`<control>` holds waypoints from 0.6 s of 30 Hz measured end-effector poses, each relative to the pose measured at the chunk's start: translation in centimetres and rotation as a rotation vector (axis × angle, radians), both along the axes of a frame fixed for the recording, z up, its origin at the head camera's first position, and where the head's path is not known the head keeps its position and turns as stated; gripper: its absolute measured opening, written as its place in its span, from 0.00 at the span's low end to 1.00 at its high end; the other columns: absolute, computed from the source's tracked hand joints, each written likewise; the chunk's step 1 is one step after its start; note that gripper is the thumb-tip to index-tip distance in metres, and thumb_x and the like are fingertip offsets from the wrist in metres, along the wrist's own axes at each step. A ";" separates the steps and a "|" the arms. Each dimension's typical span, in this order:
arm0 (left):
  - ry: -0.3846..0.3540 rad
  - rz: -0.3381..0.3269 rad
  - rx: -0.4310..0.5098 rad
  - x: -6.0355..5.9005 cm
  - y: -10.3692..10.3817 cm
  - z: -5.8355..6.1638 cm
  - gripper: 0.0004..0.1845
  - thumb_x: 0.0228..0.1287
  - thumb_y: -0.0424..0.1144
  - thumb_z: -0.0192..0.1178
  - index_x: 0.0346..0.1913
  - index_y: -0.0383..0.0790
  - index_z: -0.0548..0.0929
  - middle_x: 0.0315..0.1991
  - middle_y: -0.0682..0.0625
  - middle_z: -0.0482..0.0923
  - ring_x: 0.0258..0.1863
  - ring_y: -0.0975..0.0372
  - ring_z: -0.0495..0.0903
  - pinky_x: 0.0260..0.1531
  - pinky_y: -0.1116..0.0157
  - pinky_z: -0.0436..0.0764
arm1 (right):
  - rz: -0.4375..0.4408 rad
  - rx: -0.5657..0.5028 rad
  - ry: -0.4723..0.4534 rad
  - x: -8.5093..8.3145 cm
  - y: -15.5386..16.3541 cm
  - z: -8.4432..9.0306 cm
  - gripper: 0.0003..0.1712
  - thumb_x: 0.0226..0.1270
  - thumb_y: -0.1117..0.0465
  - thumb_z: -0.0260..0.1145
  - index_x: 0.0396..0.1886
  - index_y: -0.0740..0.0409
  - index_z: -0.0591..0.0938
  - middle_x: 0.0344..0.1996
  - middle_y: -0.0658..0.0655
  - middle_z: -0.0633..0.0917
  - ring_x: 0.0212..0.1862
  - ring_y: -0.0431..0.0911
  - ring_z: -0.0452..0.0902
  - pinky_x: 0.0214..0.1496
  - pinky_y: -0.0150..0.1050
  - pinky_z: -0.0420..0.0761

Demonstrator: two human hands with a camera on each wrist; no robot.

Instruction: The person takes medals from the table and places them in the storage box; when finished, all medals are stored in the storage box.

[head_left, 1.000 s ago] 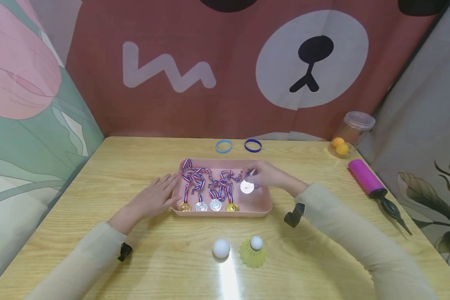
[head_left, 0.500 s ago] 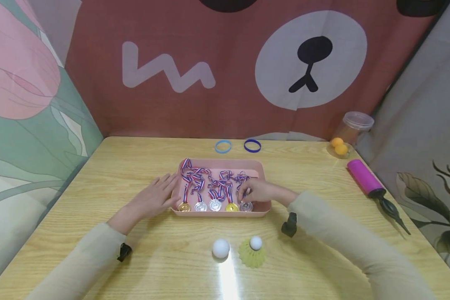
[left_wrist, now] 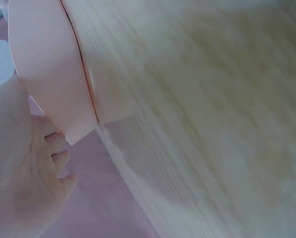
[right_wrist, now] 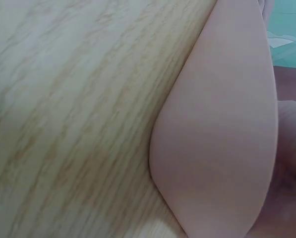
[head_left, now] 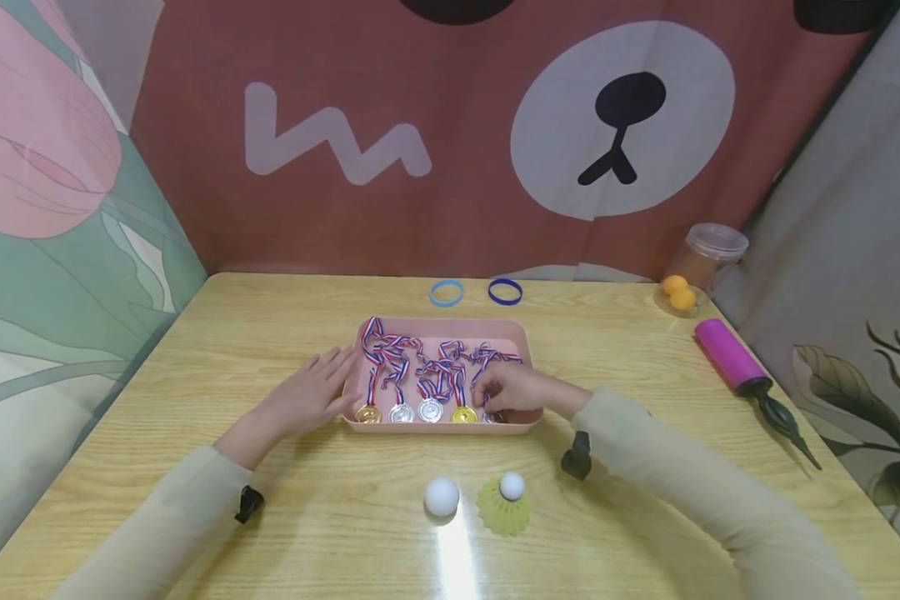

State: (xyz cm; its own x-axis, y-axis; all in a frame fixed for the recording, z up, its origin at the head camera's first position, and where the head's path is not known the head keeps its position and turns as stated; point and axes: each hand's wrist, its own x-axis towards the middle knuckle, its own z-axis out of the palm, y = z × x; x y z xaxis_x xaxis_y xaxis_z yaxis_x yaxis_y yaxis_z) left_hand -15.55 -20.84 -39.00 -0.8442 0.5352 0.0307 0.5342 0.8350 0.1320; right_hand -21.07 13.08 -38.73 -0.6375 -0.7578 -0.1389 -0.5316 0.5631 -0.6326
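Observation:
A pink tray (head_left: 420, 429) holds a row of medals with tangled striped ribbons (head_left: 438, 367). From the left along its front lie a bronze-gold medal (head_left: 367, 414), two silver medals (head_left: 430, 410) and a yellow-gold medal (head_left: 463, 414). At the row's right end, my right hand (head_left: 513, 388) reaches into the tray, curled fingers pinching another silver medal (head_left: 492, 417), mostly hidden beneath them. My left hand (head_left: 317, 392) rests with straight fingers against the tray's left side; the left wrist view shows it beside the tray wall (left_wrist: 48, 59). The tray wall (right_wrist: 212, 124) covers much of my right hand in the right wrist view.
A white ball (head_left: 442, 497) and a yellow shuttlecock (head_left: 506, 508) lie in front of the tray. Behind it are a light blue wristband (head_left: 446, 293) and a dark blue one (head_left: 505, 292). A jar with orange balls (head_left: 699, 258) and a magenta hand pump (head_left: 731, 354) stand right.
My right hand has brought the silver medal down and forward to the right end of the row; over the last half second it shifted only slightly. My left hand has stayed put.

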 end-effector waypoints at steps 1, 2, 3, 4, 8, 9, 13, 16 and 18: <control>0.000 0.000 0.001 0.0 0.0 0.0 0.34 0.71 0.49 0.44 0.69 0.27 0.51 0.70 0.36 0.47 0.67 0.43 0.47 0.64 0.47 0.48 | 0.002 -0.004 -0.006 0.0 0.0 0.1 0.07 0.49 0.74 0.68 0.26 0.58 0.82 0.29 0.47 0.79 0.36 0.40 0.71 0.44 0.37 0.72; 0.001 0.000 0.002 0.0 0.0 0.0 0.34 0.71 0.49 0.44 0.69 0.27 0.51 0.70 0.36 0.48 0.67 0.43 0.47 0.64 0.47 0.48 | 0.002 -0.010 -0.011 0.0 0.1 0.1 0.07 0.49 0.74 0.67 0.26 0.58 0.83 0.29 0.47 0.79 0.35 0.40 0.71 0.44 0.36 0.72; 0.001 -0.001 0.004 0.0 0.0 0.1 0.34 0.71 0.49 0.44 0.69 0.27 0.52 0.69 0.36 0.48 0.67 0.43 0.48 0.64 0.47 0.48 | 0.000 -0.019 -0.017 0.0 0.1 0.2 0.07 0.49 0.74 0.67 0.27 0.59 0.83 0.30 0.48 0.79 0.36 0.41 0.71 0.44 0.36 0.72; 0.002 -0.001 0.005 0.0 0.0 0.1 0.34 0.71 0.49 0.44 0.69 0.27 0.52 0.69 0.36 0.48 0.67 0.43 0.48 0.64 0.46 0.49 | -0.008 -0.022 -0.027 0.0 0.2 0.4 0.07 0.50 0.73 0.67 0.28 0.59 0.84 0.30 0.48 0.79 0.36 0.41 0.72 0.44 0.36 0.73; 0.006 -0.002 0.009 0.1 0.0 0.1 0.34 0.71 0.48 0.45 0.69 0.27 0.52 0.69 0.36 0.48 0.67 0.43 0.48 0.64 0.46 0.49 | -0.054 -0.045 -0.064 0.0 0.7 1.4 0.07 0.54 0.71 0.66 0.34 0.61 0.85 0.35 0.51 0.80 0.41 0.44 0.74 0.47 0.39 0.76; 0.008 -0.003 0.009 0.1 0.0 0.1 0.34 0.71 0.48 0.45 0.69 0.27 0.52 0.69 0.36 0.48 0.67 0.43 0.48 0.64 0.46 0.49 | -0.066 -0.046 -0.058 -0.1 0.9 1.6 0.07 0.55 0.70 0.66 0.35 0.61 0.85 0.36 0.51 0.79 0.42 0.45 0.73 0.48 0.39 0.75; 0.017 -0.007 0.016 0.1 0.0 0.1 0.34 0.70 0.48 0.46 0.68 0.26 0.53 0.69 0.35 0.49 0.67 0.43 0.49 0.64 0.46 0.50 | -0.114 -0.042 -0.013 -0.2 1.7 2.9 0.08 0.57 0.68 0.65 0.37 0.59 0.84 0.38 0.51 0.80 0.44 0.46 0.73 0.49 0.40 0.76; 0.016 -0.010 0.022 0.2 0.0 0.2 0.34 0.70 0.48 0.46 0.68 0.26 0.53 0.69 0.35 0.49 0.67 0.42 0.49 0.64 0.46 0.50 | -0.147 -0.072 -0.005 -0.2 2.6 3.9 0.09 0.59 0.68 0.64 0.40 0.62 0.83 0.38 0.55 0.81 0.41 0.47 0.75 0.43 0.39 0.78; 0.011 -0.010 0.025 0.2 0.1 0.2 0.34 0.70 0.48 0.46 0.68 0.26 0.53 0.69 0.35 0.49 0.67 0.42 0.49 0.64 0.46 0.50 | -0.166 -0.112 -0.009 -0.1 3.3 4.6 0.10 0.58 0.68 0.64 0.41 0.64 0.82 0.38 0.58 0.82 0.38 0.47 0.76 0.39 0.39 0.79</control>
State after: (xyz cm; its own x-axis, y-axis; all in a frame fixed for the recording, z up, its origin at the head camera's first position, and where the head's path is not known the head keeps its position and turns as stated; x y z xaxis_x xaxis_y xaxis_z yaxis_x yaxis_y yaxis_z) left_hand -15.36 -20.76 -38.76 -0.8381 0.5428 0.0537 0.5443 0.8259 0.1469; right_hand -21.13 16.42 -34.10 -0.7543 -0.6532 -0.0658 -0.4315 0.5688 -0.7002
